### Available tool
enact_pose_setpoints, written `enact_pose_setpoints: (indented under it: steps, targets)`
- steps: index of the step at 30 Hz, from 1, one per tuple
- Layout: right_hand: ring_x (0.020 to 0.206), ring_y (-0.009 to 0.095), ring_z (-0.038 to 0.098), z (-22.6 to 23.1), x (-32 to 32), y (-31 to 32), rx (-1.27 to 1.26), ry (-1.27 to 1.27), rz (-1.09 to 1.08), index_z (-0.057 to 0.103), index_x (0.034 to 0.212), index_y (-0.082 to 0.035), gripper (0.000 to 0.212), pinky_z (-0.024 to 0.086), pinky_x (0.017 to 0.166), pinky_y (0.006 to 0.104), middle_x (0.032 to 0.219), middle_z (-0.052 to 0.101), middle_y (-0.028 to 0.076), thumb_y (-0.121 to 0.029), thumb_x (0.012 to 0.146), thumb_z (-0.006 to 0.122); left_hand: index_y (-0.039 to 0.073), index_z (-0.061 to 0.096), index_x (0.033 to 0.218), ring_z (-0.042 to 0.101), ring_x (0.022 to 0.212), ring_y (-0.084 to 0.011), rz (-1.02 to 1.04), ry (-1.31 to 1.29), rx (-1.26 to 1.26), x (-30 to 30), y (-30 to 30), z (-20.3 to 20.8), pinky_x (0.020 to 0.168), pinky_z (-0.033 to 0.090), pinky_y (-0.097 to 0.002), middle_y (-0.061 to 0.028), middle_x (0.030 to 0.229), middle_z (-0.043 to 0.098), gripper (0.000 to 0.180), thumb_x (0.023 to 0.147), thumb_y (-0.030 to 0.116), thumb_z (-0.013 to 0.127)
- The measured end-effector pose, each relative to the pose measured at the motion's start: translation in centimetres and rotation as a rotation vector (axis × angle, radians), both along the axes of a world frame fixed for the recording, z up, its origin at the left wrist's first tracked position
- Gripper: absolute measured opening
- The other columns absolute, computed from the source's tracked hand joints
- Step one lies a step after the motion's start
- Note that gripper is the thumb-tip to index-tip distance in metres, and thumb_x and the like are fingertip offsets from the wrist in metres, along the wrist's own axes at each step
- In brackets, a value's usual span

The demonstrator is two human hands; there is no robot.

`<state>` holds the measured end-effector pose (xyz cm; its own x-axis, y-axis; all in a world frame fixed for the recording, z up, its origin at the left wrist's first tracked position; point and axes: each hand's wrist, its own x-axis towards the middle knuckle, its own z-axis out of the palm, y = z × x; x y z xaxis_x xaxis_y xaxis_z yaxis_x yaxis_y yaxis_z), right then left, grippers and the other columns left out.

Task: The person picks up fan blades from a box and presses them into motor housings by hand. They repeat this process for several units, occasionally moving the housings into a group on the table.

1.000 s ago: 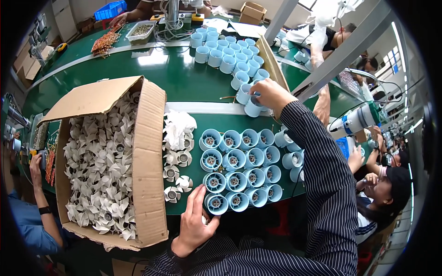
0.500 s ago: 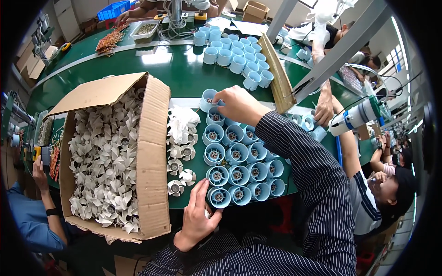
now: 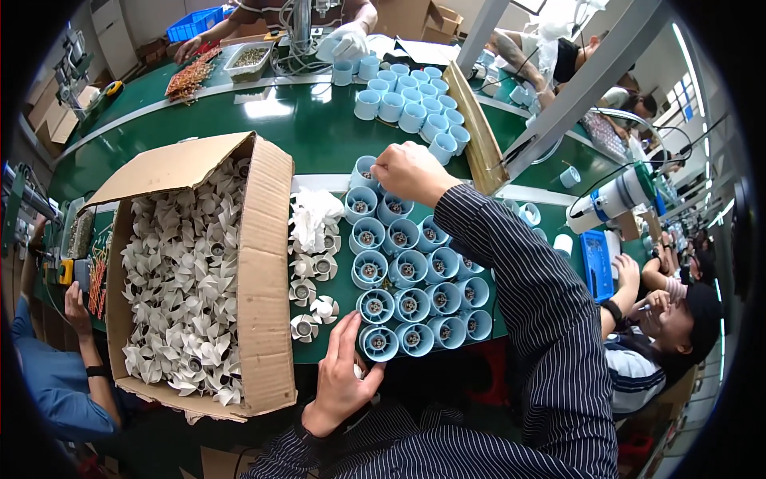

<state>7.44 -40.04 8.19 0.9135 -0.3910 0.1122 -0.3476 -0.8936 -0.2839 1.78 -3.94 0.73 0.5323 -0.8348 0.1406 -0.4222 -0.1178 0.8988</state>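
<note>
Several light-blue cylindrical housings (image 3: 411,267) stand upright in close rows on the green table, with motor parts visible inside. Over the far rows hovers my right hand (image 3: 415,173), fingers curled closed beside a far-left housing (image 3: 365,172); whatever they may hold is hidden. At the front-left corner of the rows is my left hand (image 3: 343,379), fingers stretched and thumb apart, resting against the nearest housing (image 3: 378,342). A small pale piece, too covered to name, shows between its thumb and fingers. Loose white fan impellers (image 3: 323,308) lie just left of the rows.
An open cardboard box (image 3: 267,279) full of white impellers takes up the left. A crumpled white bag (image 3: 315,219) lies beside it. More blue housings (image 3: 411,117) stand beyond, along a wooden strip (image 3: 476,132). Co-workers sit around; a blue tray (image 3: 595,263) is at right.
My right hand has lifted slightly away and its fingers have curled in. Some far-left housings have shifted a little. At right, a co-worker's arm has drawn back, exposing the blue tray.
</note>
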Motion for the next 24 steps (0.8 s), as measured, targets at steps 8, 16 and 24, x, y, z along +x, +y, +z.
enact_pose_setpoints:
  steps: [8,16,24]
  targets:
    - [0.087,0.043,0.076,1.9,-4.5,-5.3,-0.074,0.149,-0.077,0.081,0.089,0.002,0.032,0.062,0.088,0.0488,0.088,0.076,0.028,-0.026,0.093,0.066,0.000,0.044,0.160,0.076,0.083,-0.0319,-0.012,0.007,0.002,0.0,0.0,0.2,0.073,0.063,-0.0400,-0.0262,0.157,0.052,0.089,0.082,0.010,0.084]
    - [0.071,0.041,0.070,3.5,-10.2,-3.8,0.055,0.229,0.000,0.075,0.083,0.004,0.032,0.056,0.072,0.0503,0.074,0.069,0.025,-0.025,0.093,0.065,-0.001,0.044,0.160,0.073,0.074,-0.0265,0.001,-0.010,-0.004,0.1,0.1,0.2,0.070,0.061,-0.0379,-0.0262,0.157,0.053,0.090,0.081,0.009,0.085]
    - [0.082,0.039,0.075,4.0,-10.6,-2.8,0.109,0.244,0.197,0.081,0.093,-0.001,0.026,0.061,0.083,0.0458,0.084,0.076,0.023,-0.019,0.096,0.063,-0.001,0.045,0.160,0.074,0.076,-0.0279,0.006,0.017,0.021,-0.1,-0.1,0.5,0.070,0.062,-0.0388,-0.0252,0.156,0.054,0.088,0.081,0.010,0.084]
